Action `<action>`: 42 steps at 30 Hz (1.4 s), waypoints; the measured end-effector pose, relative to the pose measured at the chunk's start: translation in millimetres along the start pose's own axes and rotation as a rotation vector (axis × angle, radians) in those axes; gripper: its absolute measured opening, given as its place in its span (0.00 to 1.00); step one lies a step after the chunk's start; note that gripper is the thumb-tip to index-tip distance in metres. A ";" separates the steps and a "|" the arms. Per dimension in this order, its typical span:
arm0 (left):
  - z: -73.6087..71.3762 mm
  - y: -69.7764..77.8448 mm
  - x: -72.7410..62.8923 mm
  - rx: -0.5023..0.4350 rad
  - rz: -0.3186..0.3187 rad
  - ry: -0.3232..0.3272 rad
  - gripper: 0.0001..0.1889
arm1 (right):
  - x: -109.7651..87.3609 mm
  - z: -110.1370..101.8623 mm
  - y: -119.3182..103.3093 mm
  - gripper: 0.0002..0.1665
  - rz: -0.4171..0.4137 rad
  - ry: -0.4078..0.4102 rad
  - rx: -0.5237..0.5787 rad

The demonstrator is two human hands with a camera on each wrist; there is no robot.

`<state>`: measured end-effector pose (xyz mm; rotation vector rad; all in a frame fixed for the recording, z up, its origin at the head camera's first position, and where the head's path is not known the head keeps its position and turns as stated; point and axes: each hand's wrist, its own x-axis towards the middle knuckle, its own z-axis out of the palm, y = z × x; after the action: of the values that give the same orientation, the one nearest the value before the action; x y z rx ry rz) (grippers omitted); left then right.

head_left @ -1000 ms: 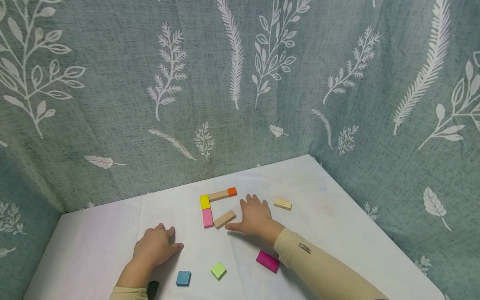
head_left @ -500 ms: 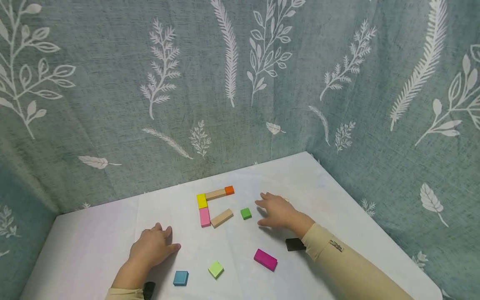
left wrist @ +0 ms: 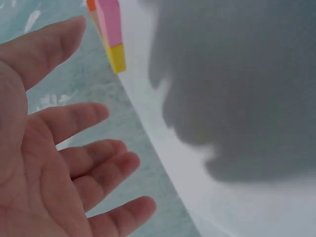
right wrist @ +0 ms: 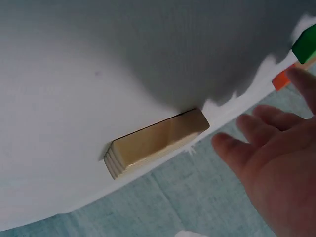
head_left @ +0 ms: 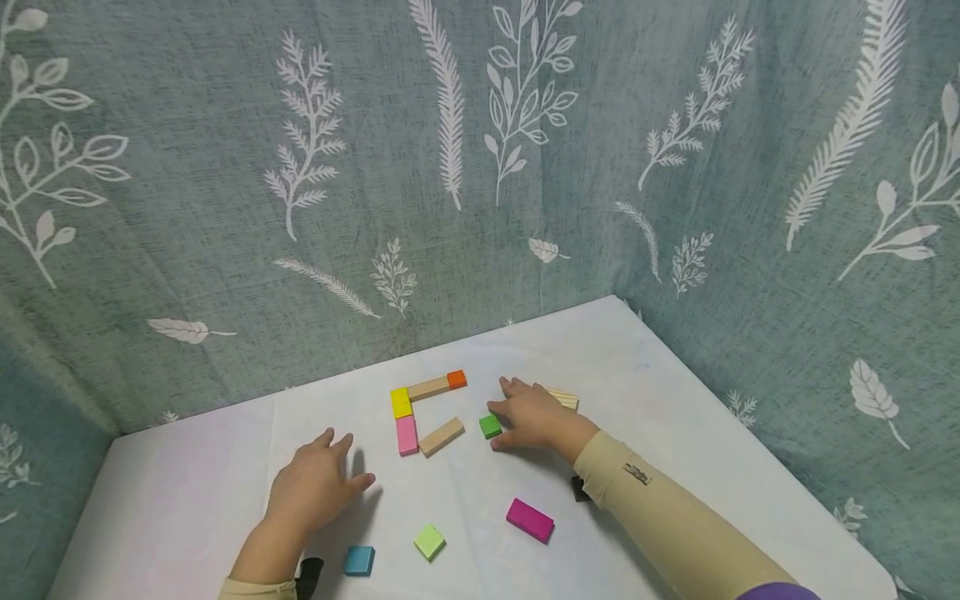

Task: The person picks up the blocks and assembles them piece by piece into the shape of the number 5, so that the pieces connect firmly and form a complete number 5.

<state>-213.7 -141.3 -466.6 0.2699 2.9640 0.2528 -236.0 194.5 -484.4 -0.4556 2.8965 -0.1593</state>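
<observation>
Left grip (head_left: pixel 311 483) and right grip (head_left: pixel 534 414) hang unclenched near seven coloured blocks (head_left: pixel 490 427), three plain blocks (head_left: pixel 442 437).

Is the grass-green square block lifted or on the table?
On the white table: the head view shows the grass-green square block lying flat, the right hand open beside it.

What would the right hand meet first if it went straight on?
The right hand would probably meet the green block, nearest in its line in the head view. The hand's height is unclear, so it might pass over.
</observation>
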 end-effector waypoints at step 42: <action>24.0 -7.3 -2.1 -0.015 -0.024 -0.052 0.40 | 19.4 -1.0 -15.5 0.26 -0.015 0.038 -0.087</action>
<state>-208.9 -145.2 -491.0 0.2348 2.9112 0.2615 -249.8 173.7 -484.8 -0.4938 2.9470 -0.0451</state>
